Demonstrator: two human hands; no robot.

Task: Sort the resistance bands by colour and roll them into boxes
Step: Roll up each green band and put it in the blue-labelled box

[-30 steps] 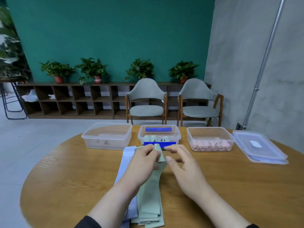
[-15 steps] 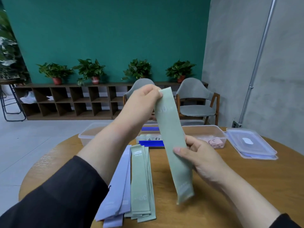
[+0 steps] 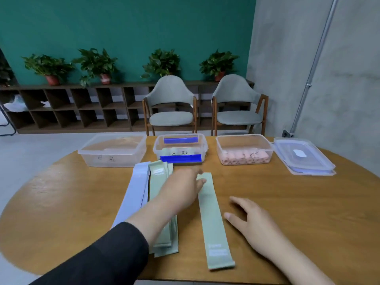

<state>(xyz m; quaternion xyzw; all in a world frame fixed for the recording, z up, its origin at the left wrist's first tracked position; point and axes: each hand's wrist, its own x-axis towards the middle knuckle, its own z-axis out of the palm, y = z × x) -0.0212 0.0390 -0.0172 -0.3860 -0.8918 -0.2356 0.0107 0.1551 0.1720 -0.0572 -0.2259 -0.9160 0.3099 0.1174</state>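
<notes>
Three boxes (image 3: 112,151) stand in a row across mid-frame on the table (image 3: 287,202); below them lie a stack of bands (image 3: 144,190) and, to its right, a single band (image 3: 211,219).

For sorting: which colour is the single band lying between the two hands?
Pale green band, seen best in the head view.

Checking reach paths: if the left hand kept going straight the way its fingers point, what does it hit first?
The left hand points up and to the right, over the far end of the single green band. Beyond that lies bare table, then probably the pink-roll box; depth is unclear.
</notes>
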